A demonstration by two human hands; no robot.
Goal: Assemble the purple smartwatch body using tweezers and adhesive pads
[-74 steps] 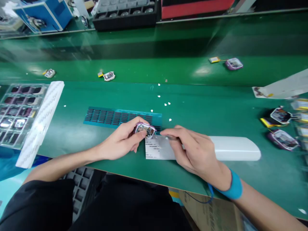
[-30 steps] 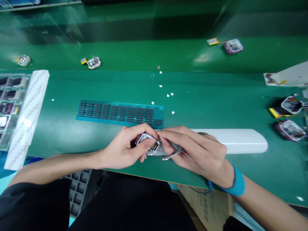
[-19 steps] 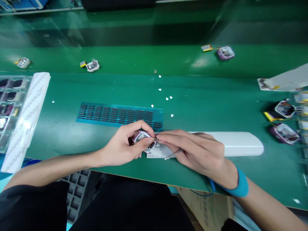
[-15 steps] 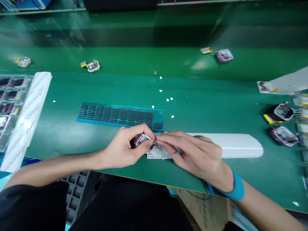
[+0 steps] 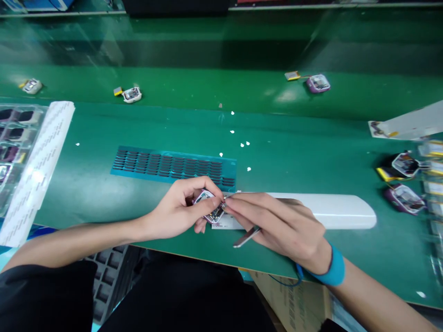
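My left hand (image 5: 185, 207) is closed around a small purple-and-white watch case (image 5: 215, 214), its circuit board facing up. The thumb rests across the case's top and the index finger curls over its far side. Thumb and fingertips of my right hand (image 5: 277, 221) are pinched together at the case's right edge, on a tiny part too small to name. Metal tweezers (image 5: 246, 237) are tucked in the same hand and stick out below the fingers toward me. Beneath both hands is a long white piece (image 5: 341, 211), partly hidden, with printed labelling at its left end.
A blue sheet of dark strips (image 5: 166, 166) lies just beyond my left hand. Open watch cases with yellow batteries sit on the back ledge, like the purple one (image 5: 318, 83), and at right (image 5: 404, 199). A clear tray (image 5: 20, 138) stands left. White dots are scattered mid-bench.
The watch case has tilted, so more of its board shows. My right hand has turned slightly, and the tweezers' end now points lower and shows more. Both hands stay together.
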